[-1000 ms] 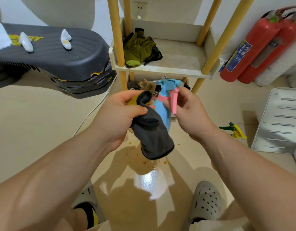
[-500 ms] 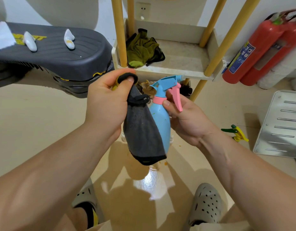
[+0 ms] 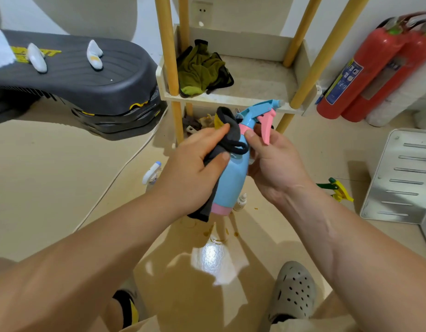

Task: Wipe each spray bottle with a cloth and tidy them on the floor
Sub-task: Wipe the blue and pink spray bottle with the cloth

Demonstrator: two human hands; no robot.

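Aloft, left hand fingers clamp dark cloth against blue spray bottle; right hand seemingly grips its neck

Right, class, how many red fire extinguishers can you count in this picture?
2. Both stand at the far right of the view: the nearer extinguisher, with a blue label, and the second extinguisher just right of it. Others may be hidden out of frame.

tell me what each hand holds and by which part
Right hand holds the spray bottle by its neck, under the trigger. Left hand grips the cloth, bunched against the bottle's side.
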